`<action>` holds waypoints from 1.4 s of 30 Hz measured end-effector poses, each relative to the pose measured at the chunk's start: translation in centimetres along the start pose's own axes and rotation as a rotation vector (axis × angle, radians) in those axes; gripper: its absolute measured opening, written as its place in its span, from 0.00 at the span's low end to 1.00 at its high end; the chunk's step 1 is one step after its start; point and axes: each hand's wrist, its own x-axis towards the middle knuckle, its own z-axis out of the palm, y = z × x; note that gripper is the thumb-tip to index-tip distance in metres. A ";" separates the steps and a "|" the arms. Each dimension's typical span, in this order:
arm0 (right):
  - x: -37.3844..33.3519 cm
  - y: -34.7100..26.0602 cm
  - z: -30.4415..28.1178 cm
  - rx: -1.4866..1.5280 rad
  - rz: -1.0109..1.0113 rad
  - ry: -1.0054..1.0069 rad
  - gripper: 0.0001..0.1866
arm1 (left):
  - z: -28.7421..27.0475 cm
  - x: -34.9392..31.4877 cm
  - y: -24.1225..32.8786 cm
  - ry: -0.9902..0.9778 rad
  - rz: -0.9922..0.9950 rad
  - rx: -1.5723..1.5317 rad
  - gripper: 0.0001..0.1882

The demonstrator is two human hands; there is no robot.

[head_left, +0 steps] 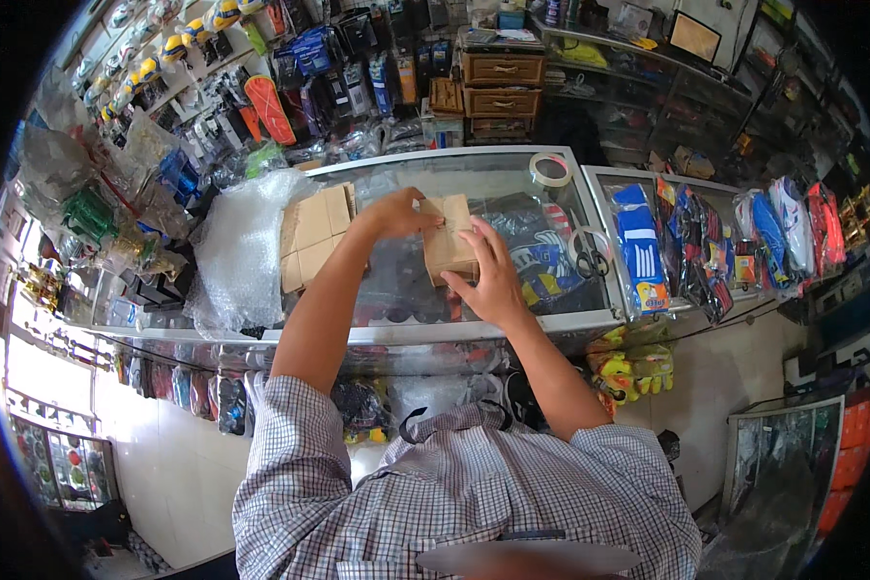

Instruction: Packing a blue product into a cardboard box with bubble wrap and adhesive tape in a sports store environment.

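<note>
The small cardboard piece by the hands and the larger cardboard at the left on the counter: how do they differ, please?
The small cardboard piece shows less surface than the larger cardboard. Both the left hand and right hand are at the small piece; neither is on the larger cardboard, which lies beside bubble wrap. Both are brown.

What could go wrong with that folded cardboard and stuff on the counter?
The folded cardboard might slip or bend between the left hand and right hand. The scissors lie to the right on the glass counter; a careless bump could knock them. The bubble wrap reaches the near edge, so it might slide off.
</note>
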 end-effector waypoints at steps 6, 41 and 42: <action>-0.8 1.5 0.9 0.164 0.163 -0.023 0.48 | 4.7 -4.8 0.7 -0.096 -0.133 -0.785 0.36; 0.0 3.7 -0.5 0.015 0.559 0.701 0.28 | 17.4 4.5 9.6 0.421 0.607 -0.745 0.39; 0.1 3.6 -0.3 0.015 0.554 0.703 0.29 | 17.4 4.5 9.5 0.427 0.611 -0.718 0.38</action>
